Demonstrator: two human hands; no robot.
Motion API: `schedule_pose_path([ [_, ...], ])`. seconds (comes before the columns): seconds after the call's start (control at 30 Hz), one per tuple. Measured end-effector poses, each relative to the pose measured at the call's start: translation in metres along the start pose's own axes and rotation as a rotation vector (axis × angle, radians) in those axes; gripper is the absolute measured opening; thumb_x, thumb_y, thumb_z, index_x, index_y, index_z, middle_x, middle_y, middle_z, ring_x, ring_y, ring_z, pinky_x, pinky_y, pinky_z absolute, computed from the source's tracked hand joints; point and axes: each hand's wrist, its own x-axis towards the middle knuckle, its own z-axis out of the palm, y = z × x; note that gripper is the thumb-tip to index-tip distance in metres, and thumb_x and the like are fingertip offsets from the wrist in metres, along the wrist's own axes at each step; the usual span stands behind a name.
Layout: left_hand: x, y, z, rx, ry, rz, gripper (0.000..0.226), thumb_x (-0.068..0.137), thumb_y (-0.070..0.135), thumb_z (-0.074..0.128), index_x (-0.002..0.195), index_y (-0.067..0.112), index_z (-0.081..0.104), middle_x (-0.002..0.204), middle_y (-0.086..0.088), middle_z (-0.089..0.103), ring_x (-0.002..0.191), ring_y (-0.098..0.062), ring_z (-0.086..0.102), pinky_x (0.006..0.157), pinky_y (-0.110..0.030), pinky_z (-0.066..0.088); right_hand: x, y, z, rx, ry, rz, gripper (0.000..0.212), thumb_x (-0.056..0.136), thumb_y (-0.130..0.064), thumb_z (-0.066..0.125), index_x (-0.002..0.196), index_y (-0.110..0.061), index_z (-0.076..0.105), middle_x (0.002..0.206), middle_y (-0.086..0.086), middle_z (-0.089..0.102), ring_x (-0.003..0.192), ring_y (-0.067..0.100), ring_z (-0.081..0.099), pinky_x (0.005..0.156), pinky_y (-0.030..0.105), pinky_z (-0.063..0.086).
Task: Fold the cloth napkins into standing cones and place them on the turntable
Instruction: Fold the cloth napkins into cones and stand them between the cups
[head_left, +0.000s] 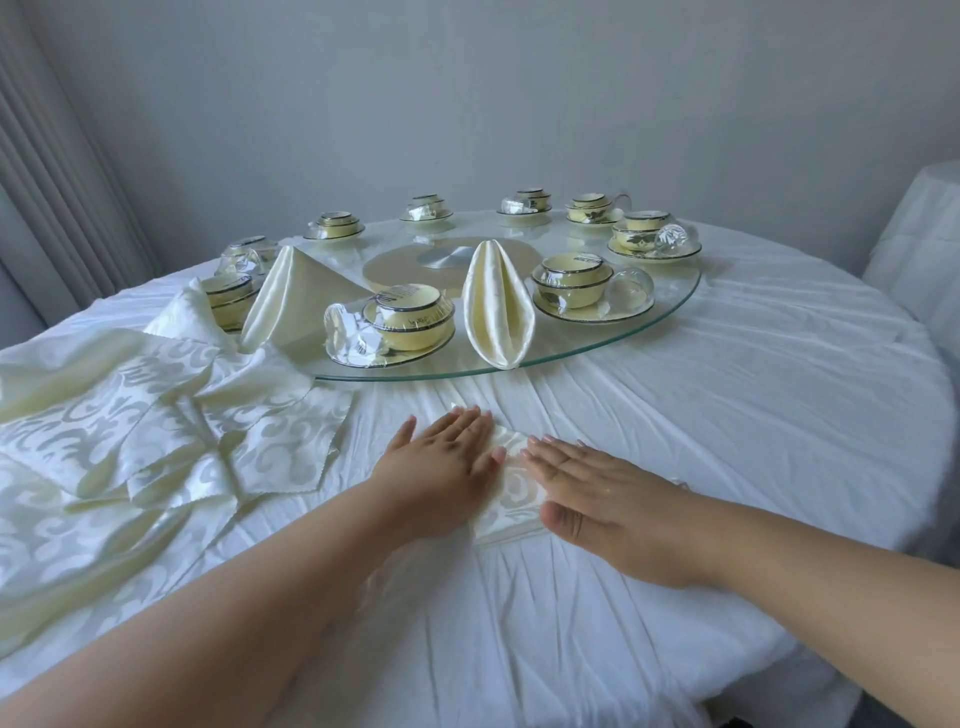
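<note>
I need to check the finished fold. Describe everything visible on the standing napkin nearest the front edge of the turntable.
The standing napkin is a cream, satin-looking cloth, folded into a tall pointed shape that bulges in the middle and narrows toward its base. Two glossy rolled sides meet at the tip and part down the front, showing a paler inner panel. It stands upright on the near rim of the glass turntable, between two wrapped bowl sets. Neither hand touches it.

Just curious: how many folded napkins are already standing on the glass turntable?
2. One cone stands at the left rim, another at the near edge. None seems hidden.
</note>
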Motion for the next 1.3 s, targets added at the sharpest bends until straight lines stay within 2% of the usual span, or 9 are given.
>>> schedule_pose_path([
  [0.3,0.013,-0.014,-0.002,-0.048,-0.033,-0.055,0.056,0.101,0.048,0.010,0.153,0.030,0.000,0.160,0.014,-0.003,0.146,-0.006,-0.008,0.119,-0.044,-0.008,0.001,-0.002,0.000,-0.097,-0.021,-0.028,0.095,0.066,-0.080,-0.011,0.150,-0.035,-0.011,0.157,-0.015,-0.020,0.138,-0.004,-0.028,0.118,0.029,-0.012],
  [0.4,0.013,-0.013,-0.002,-0.044,-0.037,-0.061,0.057,0.101,0.049,0.010,0.153,0.030,0.000,0.160,0.013,-0.004,0.146,-0.007,-0.008,0.118,-0.045,-0.008,0.002,-0.016,-0.009,-0.202,0.078,-0.034,0.104,0.063,-0.080,-0.007,0.151,-0.031,0.017,0.153,-0.010,0.014,0.141,0.008,0.004,0.116,0.028,0.002],
  [0.63,0.014,-0.011,-0.001,-0.060,-0.037,-0.076,0.057,0.101,0.048,0.012,0.153,0.029,0.000,0.160,0.013,-0.004,0.147,-0.007,-0.008,0.118,-0.046,-0.009,0.021,-0.025,0.003,0.082,0.390,-0.138,0.045,0.077,-0.056,0.068,0.118,-0.036,0.064,0.096,-0.016,0.052,0.093,-0.002,0.040,0.078,0.012,0.032],
  [0.73,0.016,-0.012,-0.001,-0.064,-0.044,-0.065,0.057,0.101,0.047,0.012,0.153,0.028,0.000,0.160,0.012,-0.003,0.147,-0.008,-0.007,0.118,-0.046,-0.009,0.026,-0.024,0.005,0.096,0.443,-0.162,0.033,0.074,-0.051,0.074,0.103,-0.034,0.071,0.086,-0.023,0.050,0.090,-0.005,0.043,0.075,0.006,0.032],
  [0.9,0.017,-0.013,-0.001,-0.051,-0.003,-0.064,0.059,0.101,0.048,0.013,0.154,0.026,0.001,0.161,0.010,-0.001,0.147,-0.010,-0.008,0.118,-0.047,-0.007,0.031,-0.022,0.012,-0.023,0.545,-0.222,0.029,0.076,-0.056,0.063,0.081,-0.028,0.072,0.081,-0.013,0.060,0.077,0.003,0.053,0.062,0.019,0.043],
  [1.0,0.009,-0.018,-0.013,-0.034,0.362,0.279,0.051,0.098,0.026,0.033,0.148,0.016,0.032,0.155,0.000,0.030,0.145,-0.019,0.019,0.118,-0.040,0.016,0.032,-0.022,0.016,-0.005,0.576,-0.215,0.035,0.077,-0.059,0.054,0.074,-0.028,0.068,0.076,-0.013,0.058,0.072,0.003,0.050,0.056,0.019,0.041],
  [1.07,0.003,-0.024,-0.022,-0.150,0.455,0.544,0.049,0.080,-0.004,0.042,0.121,0.012,0.064,0.127,-0.002,0.063,0.123,-0.019,0.051,0.108,-0.026,0.033,0.033,-0.020,0.016,0.040,0.572,-0.199,0.034,0.076,-0.059,0.058,0.076,-0.027,0.070,0.080,-0.013,0.060,0.076,0.003,0.053,0.060,0.026,0.047],
  [1.2,-0.013,-0.034,-0.026,-0.404,0.118,0.436,0.045,0.084,-0.010,0.044,0.096,0.020,0.074,0.103,0.018,0.071,0.104,0.006,0.060,0.114,-0.012,0.015,0.031,-0.016,0.018,0.080,0.606,-0.225,0.044,0.067,-0.067,0.061,0.090,-0.031,0.073,0.092,-0.018,0.064,0.087,0.000,0.055,0.071,0.022,0.048],
  [1.3,-0.012,-0.031,-0.029,-0.524,0.073,0.353,0.049,0.085,-0.011,0.047,0.085,0.030,0.073,0.095,0.025,0.070,0.102,0.010,0.060,0.112,-0.008,0.008,0.032,-0.018,0.018,0.008,0.670,-0.275,0.031,0.071,-0.058,0.067,0.085,-0.031,0.073,0.086,-0.017,0.065,0.080,0.000,0.056,0.065,0.019,0.048],
])
